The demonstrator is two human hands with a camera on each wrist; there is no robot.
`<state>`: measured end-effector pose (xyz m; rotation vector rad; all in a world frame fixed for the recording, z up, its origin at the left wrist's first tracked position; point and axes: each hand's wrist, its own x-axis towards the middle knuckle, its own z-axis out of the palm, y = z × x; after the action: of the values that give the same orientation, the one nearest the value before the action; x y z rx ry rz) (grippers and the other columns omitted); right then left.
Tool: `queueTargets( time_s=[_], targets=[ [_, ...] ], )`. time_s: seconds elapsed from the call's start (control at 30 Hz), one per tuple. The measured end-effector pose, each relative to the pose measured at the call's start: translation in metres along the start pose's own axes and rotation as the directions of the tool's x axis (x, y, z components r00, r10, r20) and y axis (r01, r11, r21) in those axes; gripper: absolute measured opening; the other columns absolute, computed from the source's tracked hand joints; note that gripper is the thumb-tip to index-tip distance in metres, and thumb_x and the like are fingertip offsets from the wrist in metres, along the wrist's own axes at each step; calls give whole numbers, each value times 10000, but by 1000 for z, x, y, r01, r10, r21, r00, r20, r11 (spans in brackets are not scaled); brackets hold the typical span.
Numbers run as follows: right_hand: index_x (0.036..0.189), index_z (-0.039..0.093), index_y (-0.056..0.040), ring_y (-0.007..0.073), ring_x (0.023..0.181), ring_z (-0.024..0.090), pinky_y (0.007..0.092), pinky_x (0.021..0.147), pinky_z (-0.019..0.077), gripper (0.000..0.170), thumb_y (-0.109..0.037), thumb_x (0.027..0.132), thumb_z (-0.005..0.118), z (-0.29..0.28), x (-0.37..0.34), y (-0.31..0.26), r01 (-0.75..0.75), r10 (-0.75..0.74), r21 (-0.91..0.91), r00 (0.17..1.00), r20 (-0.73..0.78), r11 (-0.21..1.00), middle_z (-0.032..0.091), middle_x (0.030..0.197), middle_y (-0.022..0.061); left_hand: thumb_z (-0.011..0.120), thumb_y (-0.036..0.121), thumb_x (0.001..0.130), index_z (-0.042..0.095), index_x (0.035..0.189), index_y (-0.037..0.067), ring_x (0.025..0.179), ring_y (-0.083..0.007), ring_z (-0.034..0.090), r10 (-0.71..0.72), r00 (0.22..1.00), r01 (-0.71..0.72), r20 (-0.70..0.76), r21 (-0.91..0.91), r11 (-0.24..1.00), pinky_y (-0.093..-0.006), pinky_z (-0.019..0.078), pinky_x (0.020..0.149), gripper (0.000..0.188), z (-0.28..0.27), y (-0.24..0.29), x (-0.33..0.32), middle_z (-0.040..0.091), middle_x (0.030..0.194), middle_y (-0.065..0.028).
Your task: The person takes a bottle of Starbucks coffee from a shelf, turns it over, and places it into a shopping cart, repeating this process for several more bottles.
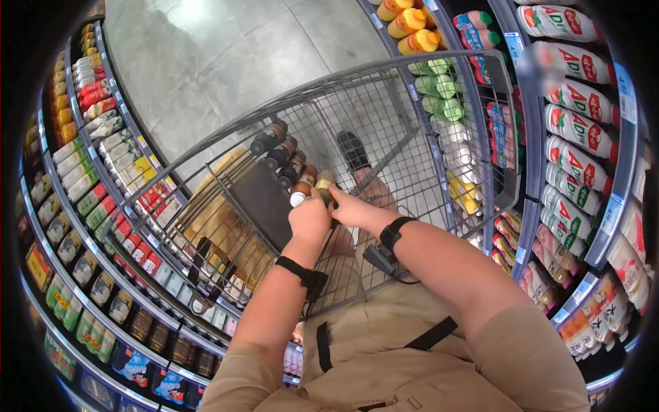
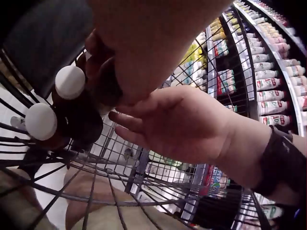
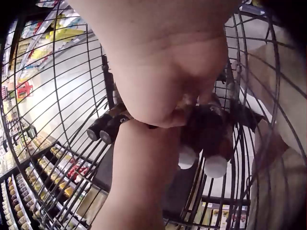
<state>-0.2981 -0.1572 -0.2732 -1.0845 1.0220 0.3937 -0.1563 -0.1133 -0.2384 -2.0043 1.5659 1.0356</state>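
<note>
A bottle with a pale yellowish label [image 1: 325, 180] is between the hands, over a shopping cart [image 1: 412, 137]. My left hand [image 1: 309, 218] curls round its lower end; in the left wrist view that dark end [image 2: 109, 82] shows between the fingers. My right hand [image 1: 351, 209] meets it from the right, thumb and forefinger at the bottle, the other fingers [image 2: 129, 138] loose. Close beside the left hand are two brown bottles with white caps [image 2: 70, 82], one of those caps [image 1: 297, 199] visible from above. Several dark-capped bottles [image 1: 269, 139] lie in a row beyond them.
A dark grey panel [image 1: 257, 199] stands in the cart, with a brown paper-like thing [image 1: 216, 199] beside it. Shelves of cartons [image 1: 82, 261] run along the left, shelves of white bottles [image 1: 576, 130] along the right. A shoe [image 1: 352, 150] shows through the wire.
</note>
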Motion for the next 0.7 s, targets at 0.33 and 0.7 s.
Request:
queueTargets(
  time_s=[0.33, 0.7],
  targets=[
    [1659, 234, 39, 262, 1504, 464, 306, 1183, 400, 809, 93, 897, 501, 6, 12, 24, 2, -5, 418, 1000, 7, 908, 477, 1618, 203, 668, 316, 969, 624, 1262, 26, 814, -352, 763, 10, 1000, -11, -23, -65, 998, -470, 615, 690, 415, -29, 4, -21, 752, 951, -181],
    [1609, 375, -8, 284, 1423, 542, 400, 1074, 492, 648, -85, 1003, 593, -62, -89, 12, 52, 120, 620, 965, -232, 783, 503, 1605, 151, 635, 280, 994, 694, 1234, 81, 901, -380, 752, -68, 959, -16, -274, -295, 955, -496, 593, 797, 317, -91, -56, -114, 775, 980, -166]
  ],
)
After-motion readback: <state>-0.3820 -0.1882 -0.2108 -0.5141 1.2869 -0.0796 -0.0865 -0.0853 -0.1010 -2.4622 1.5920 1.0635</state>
